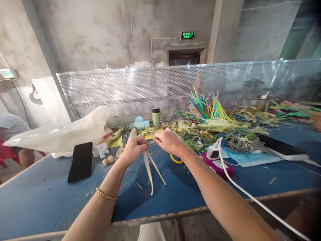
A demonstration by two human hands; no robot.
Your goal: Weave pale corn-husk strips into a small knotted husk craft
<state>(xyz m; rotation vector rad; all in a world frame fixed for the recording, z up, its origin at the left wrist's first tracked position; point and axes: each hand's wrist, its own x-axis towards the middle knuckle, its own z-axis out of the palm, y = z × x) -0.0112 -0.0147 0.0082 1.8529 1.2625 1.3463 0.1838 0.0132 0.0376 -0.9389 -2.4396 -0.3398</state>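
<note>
Closed in a pinch, my left hand (135, 147) grips a pale, flat strip like dried husk (148, 172), whose end hangs toward the tabletop. A thinner pale strand (157, 170) slants down beside it from the same fingers. My right hand (168, 140), just to the right and slightly higher, is also closed. A thin yellowish strand (150, 143) spans the short gap between the hands, its right end running into the right fingers. Below the right wrist, a yellow ring (176, 160) shows partly on the blue table (140, 201).
A black phone (80, 163) and small wooden pieces (108, 161) lie left. Behind stand a green bottle (155, 117) and colourful stems (208, 108) among dried husks. To the right are a purple box (219, 166), a white cable (234, 182) and a blue mask (253, 159).
</note>
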